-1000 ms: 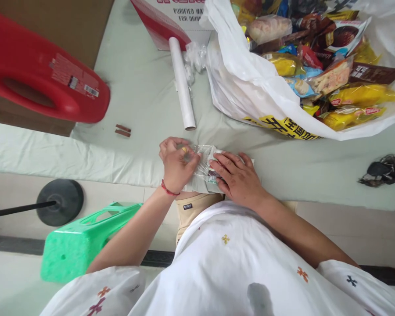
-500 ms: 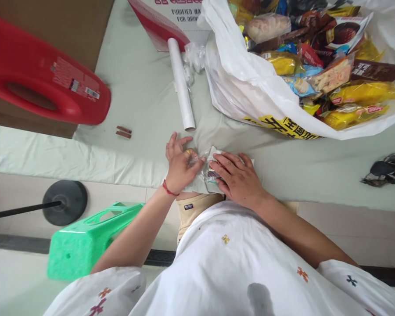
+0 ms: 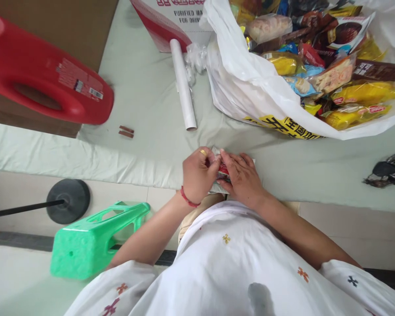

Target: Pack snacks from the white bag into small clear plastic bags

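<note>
A small packet (image 3: pixel 224 170) with red and dark print lies near the table's front edge, mostly hidden under my hands. My left hand (image 3: pixel 198 173) is closed at the packet's left side, thumb and forefinger pinching what looks like its clear plastic film; the fingertips partly cover it. From the right, my right hand (image 3: pixel 245 179) rests over the packet, its fingers and thumb on either side of the red part. Beneath the hands a pale flat sheet shows at the edges; I cannot tell what it is.
A white plastic bag (image 3: pixel 230 87) of wrapped snacks stands at the back right. Beyond my hands lies a white roll (image 3: pixel 183 87), near a water carton (image 3: pixel 184 26). A red jug (image 3: pixel 85 103) and two brown strips (image 3: pixel 126 131) are left; keys (image 3: pixel 386 171) right. Below stands a green stool (image 3: pixel 74 252).
My left hand has moved right onto the packet, its spread fingers now curled in. My right hand has shifted slightly, its forefinger and thumb framing the red part.
</note>
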Demonstrator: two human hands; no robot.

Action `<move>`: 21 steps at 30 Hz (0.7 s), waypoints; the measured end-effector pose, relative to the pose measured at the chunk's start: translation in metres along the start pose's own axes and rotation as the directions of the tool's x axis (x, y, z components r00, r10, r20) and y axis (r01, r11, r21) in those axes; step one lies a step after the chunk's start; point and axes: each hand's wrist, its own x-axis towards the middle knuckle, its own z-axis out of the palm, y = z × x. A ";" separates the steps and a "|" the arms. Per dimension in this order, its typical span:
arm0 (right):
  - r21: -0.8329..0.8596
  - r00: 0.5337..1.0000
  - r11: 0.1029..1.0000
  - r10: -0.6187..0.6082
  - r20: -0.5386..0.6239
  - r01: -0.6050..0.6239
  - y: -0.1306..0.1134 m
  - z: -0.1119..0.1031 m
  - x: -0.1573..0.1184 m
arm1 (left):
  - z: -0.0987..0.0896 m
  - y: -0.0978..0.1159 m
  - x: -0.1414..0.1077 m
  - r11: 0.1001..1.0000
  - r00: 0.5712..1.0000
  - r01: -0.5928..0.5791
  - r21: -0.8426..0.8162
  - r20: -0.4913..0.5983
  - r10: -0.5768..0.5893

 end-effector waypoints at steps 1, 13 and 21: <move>0.014 1.000 1.000 0.006 -0.017 -0.006 0.000 0.001 0.000 | 0.004 0.003 -0.003 1.000 1.000 -0.027 0.001 0.007 0.027; 0.132 0.993 0.991 0.047 -0.111 -0.032 0.004 0.001 0.000 | 0.024 -0.004 -0.059 0.864 0.863 -0.485 0.138 0.233 0.447; 0.766 0.986 0.631 0.166 0.023 -0.124 0.048 -0.036 -0.001 | 0.033 -0.021 -0.059 0.742 0.777 -0.611 0.278 0.390 0.494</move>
